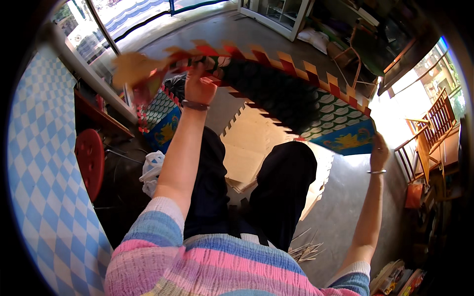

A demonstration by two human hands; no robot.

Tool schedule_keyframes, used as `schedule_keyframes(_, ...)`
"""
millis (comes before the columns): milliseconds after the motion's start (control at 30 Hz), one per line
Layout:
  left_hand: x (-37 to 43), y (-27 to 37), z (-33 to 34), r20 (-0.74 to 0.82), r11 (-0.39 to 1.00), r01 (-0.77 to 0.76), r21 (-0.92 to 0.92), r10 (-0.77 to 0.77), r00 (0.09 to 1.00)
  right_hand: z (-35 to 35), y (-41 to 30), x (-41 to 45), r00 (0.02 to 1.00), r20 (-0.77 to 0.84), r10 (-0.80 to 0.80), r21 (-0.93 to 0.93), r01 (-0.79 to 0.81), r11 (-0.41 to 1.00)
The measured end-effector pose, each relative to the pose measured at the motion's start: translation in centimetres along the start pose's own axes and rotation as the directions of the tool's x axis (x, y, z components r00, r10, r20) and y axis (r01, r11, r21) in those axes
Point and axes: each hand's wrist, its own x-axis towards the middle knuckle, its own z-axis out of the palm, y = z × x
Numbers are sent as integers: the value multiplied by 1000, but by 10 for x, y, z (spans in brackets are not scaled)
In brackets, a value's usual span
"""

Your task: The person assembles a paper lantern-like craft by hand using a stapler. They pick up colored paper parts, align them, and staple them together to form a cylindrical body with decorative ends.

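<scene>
Before me a long, curved decorated panel (329,107) is stretched between my two hands. It bears green-and-white scales, a dark middle, a blue end with a yellow figure, and red-and-tan toothed edges. My left hand (200,87) grips it near its blurred left end, where a tan shape (133,68) sticks out. At the far right, my right hand (379,151) holds the blue end by its edge. Below the panel, tan toothed sheets (248,148) are stacked on the floor around my knees. A similarly patterned piece (163,114) stands beyond my left forearm.
To the left runs a table with a blue-and-white diamond cloth (44,155), beside a red stool seat (90,164) and a white plastic bag (152,172). Thin sticks (305,249) lie on the floor at right. Wooden chairs (431,133) stand far right.
</scene>
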Motion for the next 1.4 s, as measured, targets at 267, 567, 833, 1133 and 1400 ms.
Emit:
schedule_keyframes(267, 35, 37, 118, 165, 985, 2, 172, -30, 986, 134, 46, 19, 950, -86, 301, 86, -294, 952)
schedule_keyframes(567, -39, -55, 91, -186, 563, 547, 619, -572, 799, 115, -182, 40, 805, 566, -177, 818, -522, 243)
schedule_keyframes(833, -66, -73, 76, -272, 253, 674, 694, -775, 571, 168, -197, 12, 780, 612, 127, 688, -605, 401)
schedule_keyframes(1133, -67, -87, 61, -50, 576, 532, 621, -648, 760, 190, -198, -17, 807, 590, 25, 776, -576, 257)
schedule_keyframes(1400, -68, -79, 72, -87, 625, 603, 496, -655, 751, 177, -203, -17, 783, 616, 80, 745, -613, 264)
